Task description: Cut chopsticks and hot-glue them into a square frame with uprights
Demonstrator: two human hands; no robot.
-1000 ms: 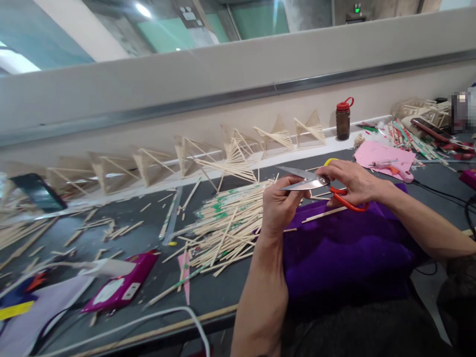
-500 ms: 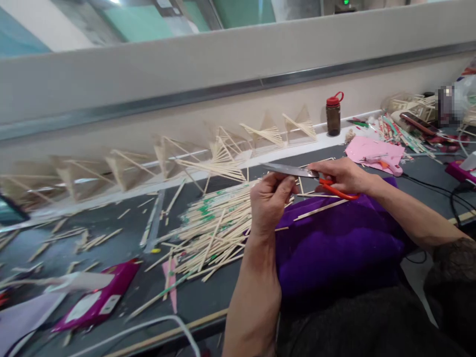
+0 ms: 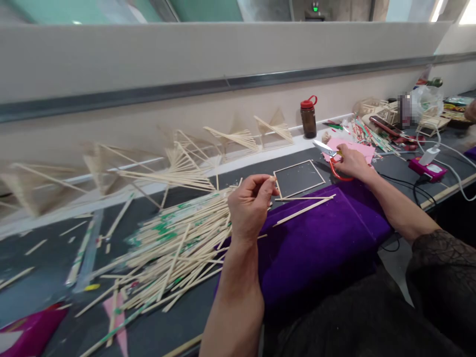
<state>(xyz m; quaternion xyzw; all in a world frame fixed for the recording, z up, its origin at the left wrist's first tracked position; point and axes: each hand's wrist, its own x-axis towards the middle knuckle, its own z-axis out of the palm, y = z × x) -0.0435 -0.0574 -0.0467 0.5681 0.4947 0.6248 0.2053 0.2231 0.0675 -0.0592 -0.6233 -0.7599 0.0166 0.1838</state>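
My left hand (image 3: 253,203) is raised near the middle with thumb and fingers pinched together; what they hold is too small to name. Off to the right, my right hand (image 3: 349,161) has hold of orange-handled scissors (image 3: 337,171), their blades pointing left over pink sheets (image 3: 353,148). A thin square stick frame (image 3: 300,179) lies on the dark table between the hands. Two loose sticks (image 3: 305,210) rest on the purple cloth (image 3: 316,248) below it. A large pile of sticks (image 3: 186,248) spreads to the left of my left hand.
Twisted stick structures (image 3: 234,139) stand along the wall. A brown bottle with a red cap (image 3: 308,119) is behind the frame. To the right are a purple power adapter (image 3: 427,170), cables and a clear plastic bag (image 3: 427,101). A magenta packet (image 3: 33,325) lies at lower left.
My right hand has moved the scissors away from my left hand, out to the right over the pink sheets. The square frame has come into fuller view. The camera view has shifted right.
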